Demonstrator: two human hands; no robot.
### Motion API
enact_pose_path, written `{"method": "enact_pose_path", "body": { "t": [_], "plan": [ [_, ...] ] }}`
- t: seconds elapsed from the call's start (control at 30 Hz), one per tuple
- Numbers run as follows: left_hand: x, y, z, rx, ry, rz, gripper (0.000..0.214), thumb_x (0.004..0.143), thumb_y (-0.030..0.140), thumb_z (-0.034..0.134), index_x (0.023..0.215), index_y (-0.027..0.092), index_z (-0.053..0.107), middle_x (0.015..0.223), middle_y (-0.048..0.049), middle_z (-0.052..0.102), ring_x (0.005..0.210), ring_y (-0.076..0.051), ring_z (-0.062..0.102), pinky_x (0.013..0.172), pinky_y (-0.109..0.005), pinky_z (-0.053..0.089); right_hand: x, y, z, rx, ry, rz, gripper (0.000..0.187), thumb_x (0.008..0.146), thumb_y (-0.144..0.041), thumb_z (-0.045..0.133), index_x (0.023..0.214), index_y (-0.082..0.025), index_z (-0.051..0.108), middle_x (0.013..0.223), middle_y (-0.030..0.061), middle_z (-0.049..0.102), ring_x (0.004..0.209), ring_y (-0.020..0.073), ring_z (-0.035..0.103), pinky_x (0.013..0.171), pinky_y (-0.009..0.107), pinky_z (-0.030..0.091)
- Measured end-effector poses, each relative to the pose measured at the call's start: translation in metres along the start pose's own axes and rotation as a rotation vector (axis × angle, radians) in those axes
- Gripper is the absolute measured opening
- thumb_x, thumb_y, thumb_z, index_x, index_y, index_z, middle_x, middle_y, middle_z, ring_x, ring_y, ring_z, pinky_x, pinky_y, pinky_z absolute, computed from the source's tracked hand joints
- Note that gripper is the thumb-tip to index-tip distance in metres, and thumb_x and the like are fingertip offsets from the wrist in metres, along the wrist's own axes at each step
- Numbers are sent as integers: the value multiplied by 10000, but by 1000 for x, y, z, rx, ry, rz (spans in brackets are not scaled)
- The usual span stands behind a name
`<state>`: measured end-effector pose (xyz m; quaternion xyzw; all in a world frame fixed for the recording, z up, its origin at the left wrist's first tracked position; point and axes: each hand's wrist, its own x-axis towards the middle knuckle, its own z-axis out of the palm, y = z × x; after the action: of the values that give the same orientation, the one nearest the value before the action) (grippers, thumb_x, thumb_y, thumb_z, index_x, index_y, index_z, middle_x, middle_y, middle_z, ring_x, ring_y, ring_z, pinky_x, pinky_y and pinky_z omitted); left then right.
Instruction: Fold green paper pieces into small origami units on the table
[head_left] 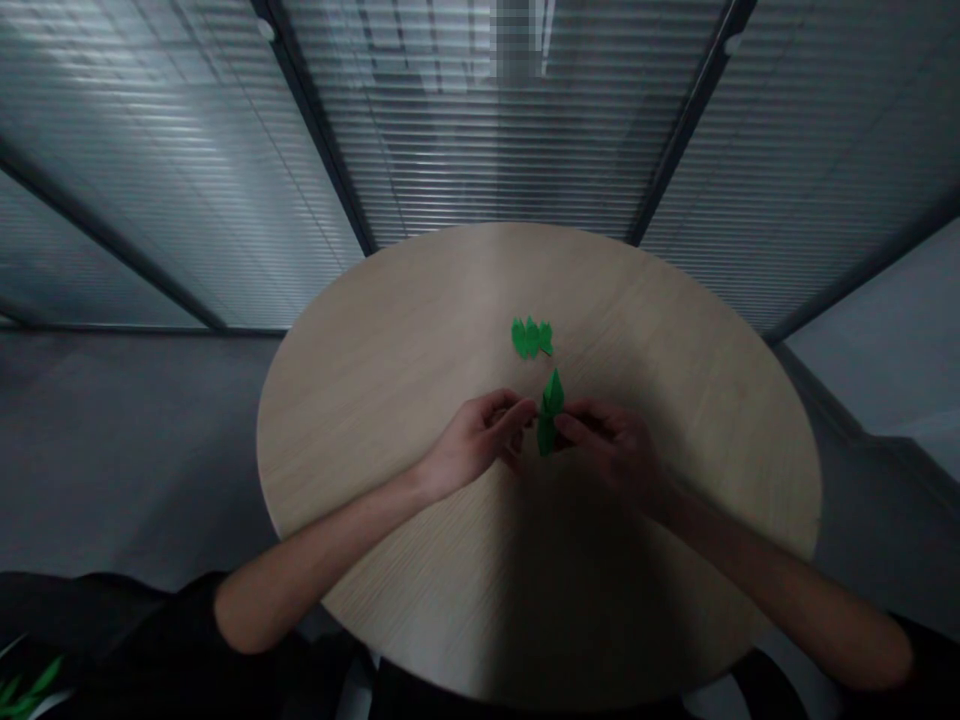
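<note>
A green folded paper piece (550,425), pointed at its top end, is held up over the table between both hands. My right hand (616,450) pinches its right side between thumb and fingers. From the other side, the closed thumb and fingers of my left hand (480,438) meet its left edge. Just beyond the hands, several similar green folded paper pieces (532,338) lie side by side on the round wooden table (375,350). The fingers partly hide the middle of the held piece.
Glass partitions with blinds (495,150) and dark frames stand close behind the table's far edge. Grey floor (135,430) shows at the left. Green plant leaves (34,690) are in the lower left corner. A dark shadow falls across the near part of the tabletop.
</note>
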<state>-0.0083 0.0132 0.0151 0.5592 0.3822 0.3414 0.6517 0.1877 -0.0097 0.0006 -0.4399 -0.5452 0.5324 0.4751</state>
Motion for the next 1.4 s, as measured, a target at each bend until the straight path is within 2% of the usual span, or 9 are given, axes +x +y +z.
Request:
{"method": "enact_pose_path", "body": {
  "t": [0.17, 0.37, 0.73, 0.93, 1.2, 1.4],
  "plan": [
    [0, -1, 0, 14, -63, -51, 377, 895, 499, 675, 912, 126, 621, 724, -20, 622, 606, -123, 617, 514, -233, 570, 1, -1, 1, 30, -26, 52, 248, 837, -442, 760, 862, -195, 764, 790, 31, 781, 711, 169, 755, 741, 319, 653],
    [1, -4, -2, -36, -72, -87, 330, 867, 444, 717, 881, 126, 634, 731, -21, 645, 621, -122, 626, 540, -235, 558, 2, -2, 0, 32, -18, 128, 276, 825, -449, 771, 846, -174, 762, 769, 36, 772, 659, 148, 729, 677, 285, 642],
    [0, -2, -2, -70, -82, -100, 312, 830, 402, 772, 909, 122, 658, 781, -30, 662, 667, -126, 647, 571, -227, 564, 3, 0, 0, 52, -37, 135, 345, 821, -513, 760, 810, -168, 742, 701, 14, 706, 617, 134, 671, 610, 272, 611],
    [2, -2, -2, -100, -71, -113, 231, 830, 333, 778, 852, 123, 684, 755, -28, 687, 662, -120, 664, 622, -225, 550, 3, 1, 1, 50, -34, 115, 354, 820, -523, 761, 801, -170, 743, 694, 23, 721, 604, 137, 677, 599, 272, 611],
    [4, -5, -3, -185, -70, -86, 257, 867, 365, 740, 837, 128, 644, 776, -37, 698, 672, -133, 683, 629, -246, 564, 0, -1, 1, 62, -101, 104, 295, 843, -469, 754, 890, -178, 750, 760, 24, 740, 643, 127, 687, 627, 254, 597],
    [2, -3, -3, -162, -63, -70, 328, 878, 448, 718, 946, 131, 672, 795, -44, 691, 699, -147, 671, 616, -256, 567, 0, 0, 1, 41, -101, 102, 268, 857, -441, 741, 874, -174, 756, 753, 28, 739, 633, 129, 685, 627, 259, 586]
  ]
}}
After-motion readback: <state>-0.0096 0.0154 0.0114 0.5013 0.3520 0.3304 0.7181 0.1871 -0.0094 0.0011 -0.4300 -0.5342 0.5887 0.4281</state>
